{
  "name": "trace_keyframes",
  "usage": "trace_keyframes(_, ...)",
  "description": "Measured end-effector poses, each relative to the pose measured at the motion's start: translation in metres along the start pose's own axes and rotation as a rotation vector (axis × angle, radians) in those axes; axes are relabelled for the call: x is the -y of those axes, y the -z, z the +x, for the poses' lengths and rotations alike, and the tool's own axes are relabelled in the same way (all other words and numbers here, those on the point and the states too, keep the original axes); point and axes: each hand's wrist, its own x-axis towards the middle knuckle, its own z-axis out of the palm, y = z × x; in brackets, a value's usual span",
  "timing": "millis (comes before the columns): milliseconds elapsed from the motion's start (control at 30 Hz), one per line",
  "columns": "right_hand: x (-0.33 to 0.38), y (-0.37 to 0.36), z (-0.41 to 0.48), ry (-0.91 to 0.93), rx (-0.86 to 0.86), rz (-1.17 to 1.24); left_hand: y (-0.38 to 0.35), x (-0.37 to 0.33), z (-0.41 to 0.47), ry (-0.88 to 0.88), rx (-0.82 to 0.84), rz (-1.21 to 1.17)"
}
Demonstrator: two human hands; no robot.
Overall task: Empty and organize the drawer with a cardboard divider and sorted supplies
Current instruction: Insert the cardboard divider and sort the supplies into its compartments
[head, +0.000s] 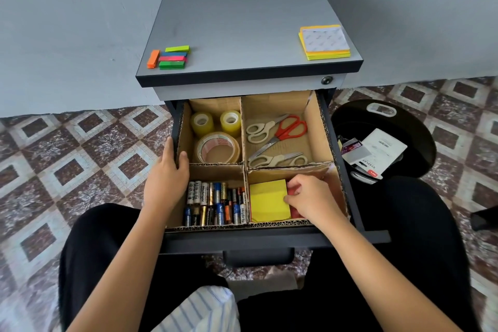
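Drawer (269, 237) stood pulled out under the grey worktop (242, 21), with the cardboard divider (244, 143) seated in it and making four bays.
- Far left bay: tape rolls (217, 137).
- Far right bay: scissors (277, 137), three pairs lying loose.
- Near left bay: batteries (215, 205), packed in two rows.
- Near right bay: the one being filled.

Left hand (167, 178) gripped the drawer's left wall, thumb inside and fingers outside. This was probably to brace the drawer while the other hand worked.

Right hand (312, 197) was down in the near right bay. Its fingers were curled on a red pad (293, 191) and its thumb lay against the right edge of a yellow pad (268, 201). The hand hid most of the red pad, so how it lay could not be told. It looked as if it was being tucked in beside the yellow one, or under it.

The yellow pad sat tight against the divider on its left and close to the front cardboard wall. The only free room in that bay was the strip to the right, where the hand was, so there was little slack for fingers. The bay's back wall sagged and looked creased, and a push could fold it.

Not yet sorted, on the worktop:
- colour flags (168, 58) at the front left corner
- a note stack (324, 42) near the right edge

Both were well apart from the drawer. The task seemed nearly done.

A black bin (420, 129) stood on the floor to the right and held packaging.
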Motion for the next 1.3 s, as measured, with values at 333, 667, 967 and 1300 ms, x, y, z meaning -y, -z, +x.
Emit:
trace_keyframes(333, -0.006, -0.003, 0.002, 0.033, 0.012, -0.016, -0.003, 0.002, 0.000, 0.016, -0.013, -0.028)
trace_keyframes(667, 0.006, 0.027, -0.004, 0.098, 0.068, -0.017, -0.002, -0.001, -0.001, 0.023, -0.009, -0.032)
trace_keyframes(967, 0.077, 0.147, 0.029, 0.356, -0.168, -0.016, -0.004, 0.001, 0.002, 0.047, -0.014, -0.005)
trace_keyframes(1300, 0.108, 0.209, 0.131, 0.144, -0.440, -0.194, 0.016, -0.106, 0.022, -0.388, -0.308, -0.053)
